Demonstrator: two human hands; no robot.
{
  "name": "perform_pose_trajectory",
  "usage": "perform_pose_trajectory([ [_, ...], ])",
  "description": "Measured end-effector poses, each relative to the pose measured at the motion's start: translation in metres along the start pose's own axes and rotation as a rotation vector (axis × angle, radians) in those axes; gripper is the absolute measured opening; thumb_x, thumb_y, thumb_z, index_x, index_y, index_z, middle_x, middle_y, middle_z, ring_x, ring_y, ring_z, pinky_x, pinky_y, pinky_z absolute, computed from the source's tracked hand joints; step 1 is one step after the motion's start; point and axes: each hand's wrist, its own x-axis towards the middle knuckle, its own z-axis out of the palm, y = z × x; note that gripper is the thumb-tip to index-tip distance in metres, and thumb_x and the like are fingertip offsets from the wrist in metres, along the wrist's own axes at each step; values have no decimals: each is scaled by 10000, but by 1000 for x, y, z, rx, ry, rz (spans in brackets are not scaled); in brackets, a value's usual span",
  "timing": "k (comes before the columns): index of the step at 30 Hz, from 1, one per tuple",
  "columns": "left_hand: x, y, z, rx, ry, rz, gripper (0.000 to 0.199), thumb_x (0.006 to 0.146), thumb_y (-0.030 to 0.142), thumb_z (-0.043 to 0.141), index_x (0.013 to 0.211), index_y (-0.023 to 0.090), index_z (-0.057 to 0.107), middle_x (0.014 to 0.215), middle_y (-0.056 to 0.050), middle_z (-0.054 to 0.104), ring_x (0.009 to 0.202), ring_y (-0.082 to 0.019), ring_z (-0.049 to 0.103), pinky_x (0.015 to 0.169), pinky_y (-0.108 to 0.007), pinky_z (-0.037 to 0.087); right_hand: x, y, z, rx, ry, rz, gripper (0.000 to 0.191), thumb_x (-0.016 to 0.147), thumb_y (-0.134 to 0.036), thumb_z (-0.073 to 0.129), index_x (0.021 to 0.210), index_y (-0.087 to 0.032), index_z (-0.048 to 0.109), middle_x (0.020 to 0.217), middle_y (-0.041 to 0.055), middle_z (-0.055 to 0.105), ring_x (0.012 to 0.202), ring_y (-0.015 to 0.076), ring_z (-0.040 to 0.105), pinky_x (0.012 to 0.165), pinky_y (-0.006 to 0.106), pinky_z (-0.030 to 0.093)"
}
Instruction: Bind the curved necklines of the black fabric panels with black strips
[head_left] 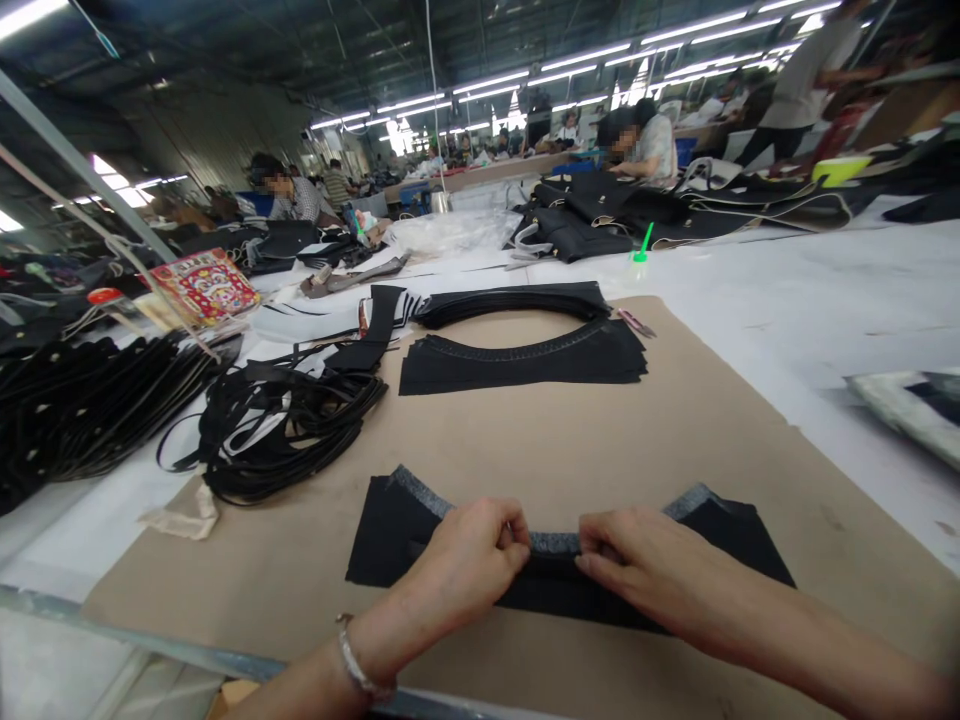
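Observation:
A black fabric panel [577, 592] with a curved top edge lies on brown paper in front of me. Along that curve runs a grey speckled strip [555, 542]. My left hand [480, 545] pinches the curved edge left of its middle, thumb and fingers closed on it. On the other side of a short stretch of strip, my right hand [626, 550] pinches the same edge. Farther back lies a stack of similar black panels [525, 372], curve facing away, with another curved black stack [517, 300] behind it. The panel parts under my hands and wrists are hidden.
Coiled black straps [292, 430] lie to the left, beside a fanned pile of black strips [90, 410]. Small pink-handled snips [636, 322] and a green-tipped bottle [642, 248] stand beyond. Brown paper [720, 420] covers the white table. Several people work in the background.

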Motion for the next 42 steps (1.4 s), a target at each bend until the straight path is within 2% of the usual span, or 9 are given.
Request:
perform_pose_trajectory([
  [7,11,-2,3,92,21,-39,106,729,168,543,725,205,642,600,28,619,603,-135,560,542,-218,298,13,1,6,-52,-9,78,195,850,-194,504,680,-187,601,617,16,615,545,128,500,502,248,221],
  [15,12,-3,6,160,59,-57,138,732,167,548,728,205,681,611,25,625,605,-131,553,560,-239,293,15,0,11,-78,22,70,210,868,-204,490,715,-186,633,645,41,648,579,153,575,499,249,225],
  [26,13,-3,6,184,76,-108,151,738,163,555,746,200,701,640,4,649,640,-147,576,587,-245,319,19,-1,19,-173,46,83,203,870,-219,498,751,-188,660,705,71,692,666,220,658,504,265,242],
  [42,17,-7,9,182,79,-94,143,729,160,563,725,203,700,614,7,642,608,-140,568,554,-238,303,19,-4,20,-234,52,109,208,885,-249,495,769,-198,661,743,80,700,721,249,673,525,282,254],
])
